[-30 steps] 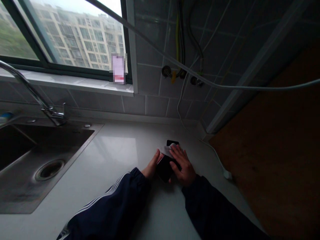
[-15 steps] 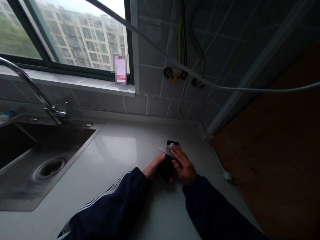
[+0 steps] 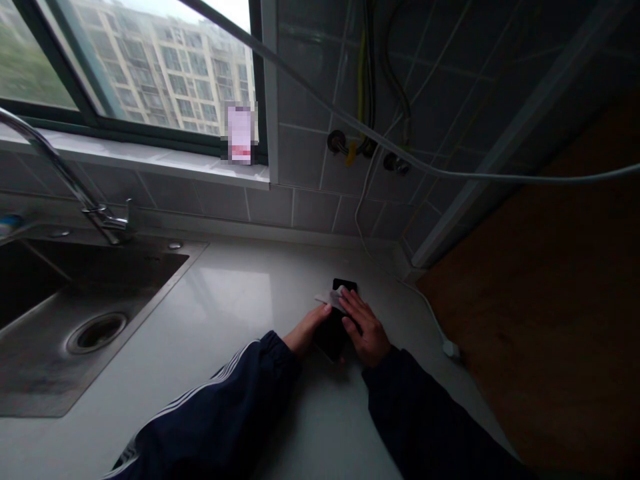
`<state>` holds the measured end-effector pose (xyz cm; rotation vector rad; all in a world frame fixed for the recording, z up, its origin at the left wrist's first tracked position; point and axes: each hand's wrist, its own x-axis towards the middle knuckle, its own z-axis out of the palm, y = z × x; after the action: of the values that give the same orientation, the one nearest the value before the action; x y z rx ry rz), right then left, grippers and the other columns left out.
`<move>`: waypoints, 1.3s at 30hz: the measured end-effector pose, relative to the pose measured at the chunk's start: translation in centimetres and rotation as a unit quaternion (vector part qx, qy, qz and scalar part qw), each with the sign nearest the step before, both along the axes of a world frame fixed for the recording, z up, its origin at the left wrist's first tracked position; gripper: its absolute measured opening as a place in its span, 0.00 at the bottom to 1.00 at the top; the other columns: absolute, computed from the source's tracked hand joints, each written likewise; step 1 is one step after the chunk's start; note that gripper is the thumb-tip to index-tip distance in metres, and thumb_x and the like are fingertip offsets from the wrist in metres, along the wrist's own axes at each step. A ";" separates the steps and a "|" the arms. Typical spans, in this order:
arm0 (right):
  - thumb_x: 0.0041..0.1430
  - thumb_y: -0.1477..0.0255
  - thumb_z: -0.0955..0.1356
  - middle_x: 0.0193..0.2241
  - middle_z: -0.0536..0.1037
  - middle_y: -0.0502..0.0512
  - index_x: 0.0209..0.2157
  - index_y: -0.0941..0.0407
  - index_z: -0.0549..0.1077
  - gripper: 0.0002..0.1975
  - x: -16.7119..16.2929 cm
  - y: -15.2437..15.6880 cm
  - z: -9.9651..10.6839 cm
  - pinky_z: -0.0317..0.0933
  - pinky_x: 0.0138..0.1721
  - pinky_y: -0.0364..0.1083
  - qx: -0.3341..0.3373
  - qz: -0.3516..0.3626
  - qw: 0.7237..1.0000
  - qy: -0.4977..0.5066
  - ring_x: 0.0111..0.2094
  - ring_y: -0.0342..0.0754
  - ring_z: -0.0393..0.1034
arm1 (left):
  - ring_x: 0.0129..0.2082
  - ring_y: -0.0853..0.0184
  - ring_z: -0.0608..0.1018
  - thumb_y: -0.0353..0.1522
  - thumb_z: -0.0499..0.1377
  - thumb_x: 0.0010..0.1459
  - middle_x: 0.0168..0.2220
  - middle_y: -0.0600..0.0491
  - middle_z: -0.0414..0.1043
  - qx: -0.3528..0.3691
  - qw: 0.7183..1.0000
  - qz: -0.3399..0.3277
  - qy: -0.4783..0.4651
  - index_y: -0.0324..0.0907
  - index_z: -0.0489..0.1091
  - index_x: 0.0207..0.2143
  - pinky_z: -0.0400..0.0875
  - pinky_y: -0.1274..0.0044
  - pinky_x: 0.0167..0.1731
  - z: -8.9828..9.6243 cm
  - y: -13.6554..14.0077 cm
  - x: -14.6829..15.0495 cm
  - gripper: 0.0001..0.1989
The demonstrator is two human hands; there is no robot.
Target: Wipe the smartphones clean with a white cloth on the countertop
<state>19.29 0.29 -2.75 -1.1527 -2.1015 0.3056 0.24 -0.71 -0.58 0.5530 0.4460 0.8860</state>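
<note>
My left hand [image 3: 307, 329] is closed around the left side of a black smartphone [image 3: 331, 339], with the thumb along its edge and the other fingers hidden beneath. Over the phone's upper part lies a thin whitish wipe [image 3: 337, 301]. My right hand [image 3: 367, 331] presses this wipe against the dark surface with its fingertips, the fingers close together. Just beyond the wipe shows a black rounded end [image 3: 345, 285]; I cannot tell whether it belongs to the same phone or to a second thing on the counter.
A white countertop [image 3: 235, 300] lies under my hands. At left is a steel sink [image 3: 40, 373] with a faucet [image 3: 100, 213]. A pale cable [image 3: 440, 175] crosses in front of the tiled wall. A white plug [image 3: 451, 349] lies near the brown wooden panel [image 3: 560, 320]. A blurred-out pinkish object [image 3: 240, 133] stands on the windowsill.
The whole view has shifted very slightly. Both hands, the phone and the wipe keep nearly the same places relative to each other.
</note>
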 end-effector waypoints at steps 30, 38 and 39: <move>0.70 0.63 0.62 0.59 0.75 0.58 0.58 0.47 0.73 0.19 -0.7 -1.1 0.2 0.36 0.69 0.70 0.025 0.144 0.989 -0.039 0.65 0.56 0.64 | 0.43 0.53 0.83 0.57 0.49 0.63 0.50 0.39 0.78 -0.068 0.995 0.074 -0.020 0.39 0.60 0.68 0.76 0.66 0.44 -0.7 1.5 -1.0 0.41; 0.72 0.61 0.60 0.69 0.59 0.59 0.70 0.48 0.56 0.27 -0.1 -0.4 0.3 0.44 0.67 0.73 0.007 0.009 0.999 -0.043 0.72 0.59 0.47 | 0.39 0.55 0.83 0.55 0.44 0.66 0.48 0.38 0.79 -0.047 0.998 0.013 -0.039 0.40 0.62 0.66 0.79 0.65 0.39 -0.3 0.9 -0.4 0.38; 0.72 0.61 0.59 0.69 0.58 0.59 0.70 0.48 0.55 0.28 -0.1 -0.3 0.2 0.44 0.67 0.73 0.007 0.003 0.999 -0.038 0.72 0.60 0.47 | 0.38 0.56 0.83 0.56 0.44 0.66 0.48 0.38 0.78 -0.043 0.998 0.011 -0.035 0.41 0.61 0.67 0.79 0.65 0.38 -0.3 0.9 -0.5 0.38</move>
<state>19.17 -0.01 -2.51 -1.1686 -2.1703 0.2529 -0.22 0.18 -0.90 0.4383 0.4258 0.8997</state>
